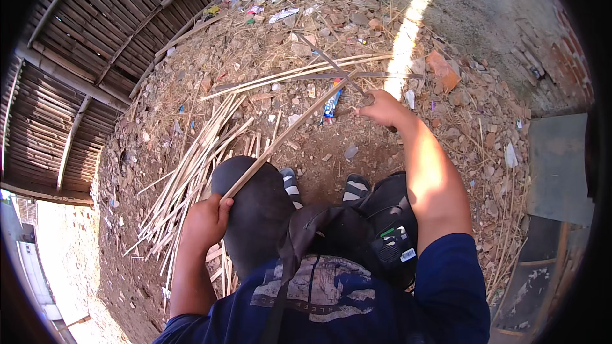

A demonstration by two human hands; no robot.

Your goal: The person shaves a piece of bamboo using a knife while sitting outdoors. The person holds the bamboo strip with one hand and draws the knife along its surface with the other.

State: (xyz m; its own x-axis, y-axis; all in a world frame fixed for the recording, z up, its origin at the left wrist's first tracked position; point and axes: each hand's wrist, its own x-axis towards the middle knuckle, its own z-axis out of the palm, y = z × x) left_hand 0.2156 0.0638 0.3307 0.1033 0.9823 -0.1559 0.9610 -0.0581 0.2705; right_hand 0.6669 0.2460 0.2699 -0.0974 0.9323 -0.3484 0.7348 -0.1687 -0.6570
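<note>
My left hand (207,220) is closed around the lower end of a long bamboo strip (280,143). The strip slants over my left knee, up and to the right, and its far end meets the blade's line near my right hand. My right hand (384,111) grips a machete (331,62), whose long, thin, dark blade points up and left. Whether strip and blade touch, I cannot tell. Beyond them, pale bamboo strips (268,79) and a dark flat bar (389,75) lie across the ground. A pile of split bamboo strips (185,178) spreads beside my left leg.
Rubble, straw and litter cover the ground, with a blue wrapper (331,103) below the blade and a brick piece (442,71) at right. A bamboo wall (95,38) stands left, a brick wall (510,32) right. A grey panel (558,169) leans at far right.
</note>
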